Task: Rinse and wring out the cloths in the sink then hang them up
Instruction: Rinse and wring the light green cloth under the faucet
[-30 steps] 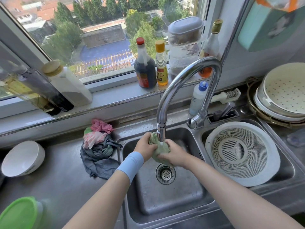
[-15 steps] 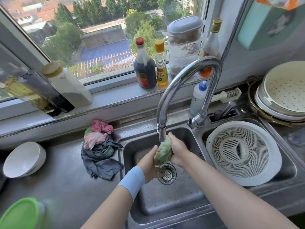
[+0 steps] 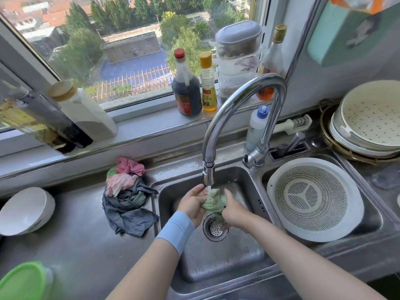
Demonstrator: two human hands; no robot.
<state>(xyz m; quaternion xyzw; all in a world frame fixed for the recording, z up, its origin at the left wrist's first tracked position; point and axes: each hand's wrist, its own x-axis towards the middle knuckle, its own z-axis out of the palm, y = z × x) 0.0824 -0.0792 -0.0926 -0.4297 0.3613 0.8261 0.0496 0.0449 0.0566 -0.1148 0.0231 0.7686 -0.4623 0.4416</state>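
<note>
At my nine o'clock a white bowl (image 3: 26, 210) lies tipped, with a green-lidded tub (image 3: 21, 280) at seven. At twelve a dark sauce bottle (image 3: 186, 89) and a yellow-capped oil bottle (image 3: 208, 87) stand side by side on the windowsill (image 3: 151, 128), stacked clear containers (image 3: 237, 59) just beside them. A white colander (image 3: 313, 198) lies at my three o'clock, a perforated cream basket (image 3: 372, 115) at two.

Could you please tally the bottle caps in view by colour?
Red cap: 1
Yellow cap: 1
Gold cap: 1
Blue cap: 1
Tan cap: 1
Total: 5
The caps of the dark bottles at far left cannot be made out.
</note>
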